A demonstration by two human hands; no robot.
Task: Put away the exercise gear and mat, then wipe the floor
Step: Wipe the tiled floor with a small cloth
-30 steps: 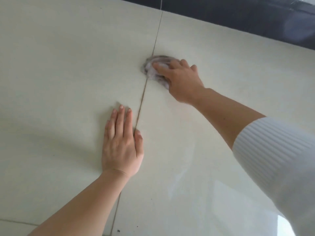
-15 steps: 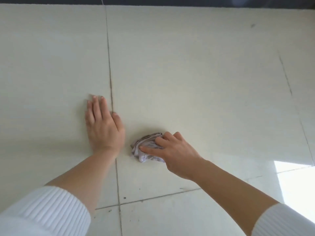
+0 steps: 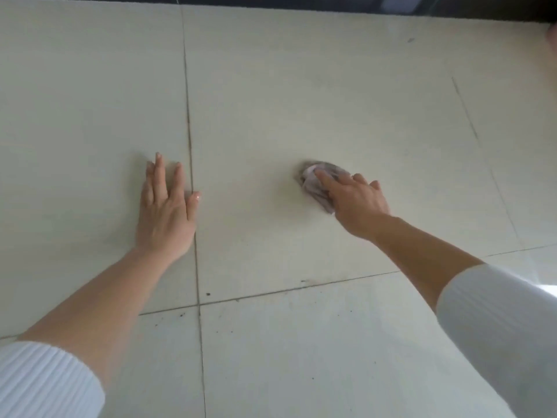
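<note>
- Cloth (image 3: 315, 184), crumpled and greyish, lies on the floor (image 3: 301, 95), on the big tile right of the long grout line (image 3: 189, 131).
- Right hand (image 3: 358, 200) grips the cloth and presses it to the tile, forefinger stretched across its top and the other fingers curled round it.
- Left hand (image 3: 165, 206) lies flat on the floor with straight, slightly spread fingers, holding nothing; its thumb touches the grout line.
- The two hands are well apart.
- White ribbed sleeves (image 3: 45, 381) end above bare forearms.
- Dark specks (image 3: 208, 294) dot the nearer tiles.
</note>
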